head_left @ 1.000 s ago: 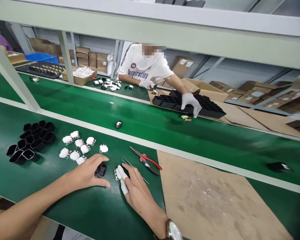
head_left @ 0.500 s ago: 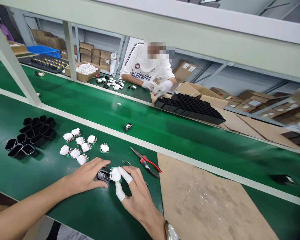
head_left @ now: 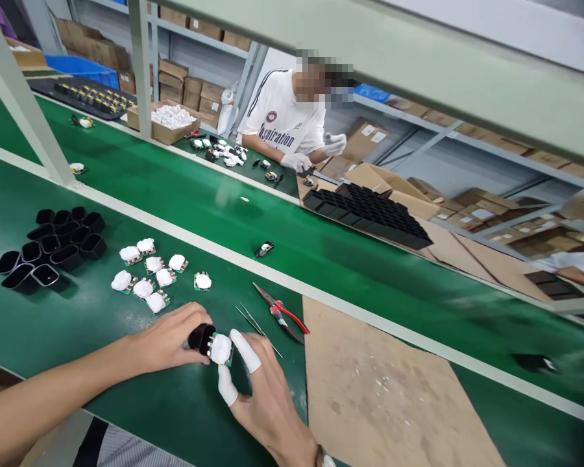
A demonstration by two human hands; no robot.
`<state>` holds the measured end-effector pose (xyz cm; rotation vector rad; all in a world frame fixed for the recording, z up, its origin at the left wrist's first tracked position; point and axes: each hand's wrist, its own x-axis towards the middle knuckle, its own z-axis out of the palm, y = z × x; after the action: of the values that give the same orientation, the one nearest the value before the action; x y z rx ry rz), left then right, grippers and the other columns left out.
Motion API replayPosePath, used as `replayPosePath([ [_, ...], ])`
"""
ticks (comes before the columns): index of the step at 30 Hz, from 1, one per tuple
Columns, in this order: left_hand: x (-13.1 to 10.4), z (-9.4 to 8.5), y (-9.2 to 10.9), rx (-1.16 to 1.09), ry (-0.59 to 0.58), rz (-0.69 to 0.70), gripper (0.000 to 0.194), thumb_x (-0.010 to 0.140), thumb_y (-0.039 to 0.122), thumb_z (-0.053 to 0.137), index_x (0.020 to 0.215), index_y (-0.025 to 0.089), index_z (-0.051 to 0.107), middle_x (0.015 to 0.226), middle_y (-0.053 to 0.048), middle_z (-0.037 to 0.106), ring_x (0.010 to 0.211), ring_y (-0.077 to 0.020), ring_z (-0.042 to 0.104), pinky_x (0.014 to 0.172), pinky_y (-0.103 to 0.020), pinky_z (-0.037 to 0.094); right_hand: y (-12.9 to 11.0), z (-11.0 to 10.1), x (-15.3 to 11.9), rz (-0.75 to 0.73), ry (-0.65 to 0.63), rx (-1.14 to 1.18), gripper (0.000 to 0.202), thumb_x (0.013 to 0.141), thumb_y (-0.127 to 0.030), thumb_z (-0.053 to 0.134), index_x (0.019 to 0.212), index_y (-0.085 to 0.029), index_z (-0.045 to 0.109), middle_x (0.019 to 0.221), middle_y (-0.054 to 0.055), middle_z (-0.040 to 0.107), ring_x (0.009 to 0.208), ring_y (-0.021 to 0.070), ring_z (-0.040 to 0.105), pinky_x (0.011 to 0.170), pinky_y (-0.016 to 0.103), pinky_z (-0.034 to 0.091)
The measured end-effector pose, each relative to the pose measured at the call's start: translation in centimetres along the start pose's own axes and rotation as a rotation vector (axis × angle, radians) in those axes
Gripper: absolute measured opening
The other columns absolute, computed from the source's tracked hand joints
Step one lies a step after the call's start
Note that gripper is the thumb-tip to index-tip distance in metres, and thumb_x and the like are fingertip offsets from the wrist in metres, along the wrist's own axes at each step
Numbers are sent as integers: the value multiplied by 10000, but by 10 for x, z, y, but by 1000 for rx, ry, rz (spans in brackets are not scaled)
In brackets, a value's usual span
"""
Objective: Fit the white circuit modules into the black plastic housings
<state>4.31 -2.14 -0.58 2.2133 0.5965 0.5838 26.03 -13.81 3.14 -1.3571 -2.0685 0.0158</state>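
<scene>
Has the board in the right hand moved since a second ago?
Yes. Judged against the pliers, the board in the right hand has shifted left, slightly nearer the wearer, to the mouth of the black case in the left hand.

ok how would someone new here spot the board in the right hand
From the brown sheet on the near green bench, go left to the right hand. The board is between its thumb and finger, at the open end of a black case in the left hand. Its white-topped neighbours lie loose on the bench; this one is held.
</scene>
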Motion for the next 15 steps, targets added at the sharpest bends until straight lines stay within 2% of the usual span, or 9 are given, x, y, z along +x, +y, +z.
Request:
replayPosePath([
  [9, -1, 2, 0, 96, 43, 86, 418, 962, 396, 754, 1280, 227, 542, 1171, -95, 637, 1056, -265, 666, 901, -379, 575, -5, 3, 7, -39, -45, -99, 716, 959, -92, 579, 1615, -132, 295, 1173, 158, 675, 1065, 304, 618, 857, 470, 625],
  [15, -3, 3, -4, 149, 27, 114, 418, 983, 403, 726, 1309, 229, 531, 1173, -103, 635, 1069, -279, 657, 906, -400, 573, -11, 2, 17, -69, -102, -175, 670, 993, -99, 491, 1627, -117, 275, 1172, 168, 688, 1021, 312, 626, 811, 472, 632],
])
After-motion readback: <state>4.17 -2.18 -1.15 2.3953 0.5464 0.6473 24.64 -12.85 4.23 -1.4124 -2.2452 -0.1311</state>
